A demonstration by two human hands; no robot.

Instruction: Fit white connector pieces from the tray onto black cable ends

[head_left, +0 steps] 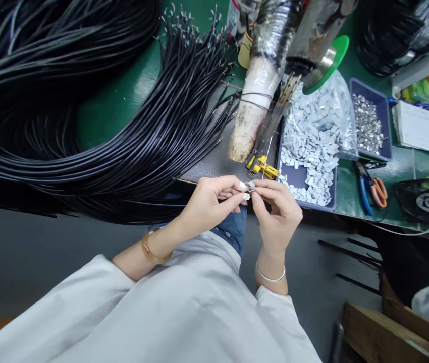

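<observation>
Mostly, black cables (184, 111) crowd the left of the green table (116, 118), looping over its front edge, cut ends fanned at the far side. Just beyond the hands, a wrapped white tube (252, 101) slants down and covers part of the worktop; yellow clip (263, 167) near its foot. Right of that: shallow tray (293, 175) strewn with pale tabs (320, 156), plastic bag (345, 116) over its far end, then a bin (385, 118) of shiny metal bits, with pliers (371, 189) nearer the edge. Small piece (250, 184) sits between the fingertips, in front of the table edge: pale bluish, flat-looking, a dark sliver beside it; finer detail too small to read. Left hand (214, 201), white covers on thumb and forefinger tips, pinches nearly closed at its left side; right hand (278, 206) pinches it from the other, thumb against forefinger.
</observation>
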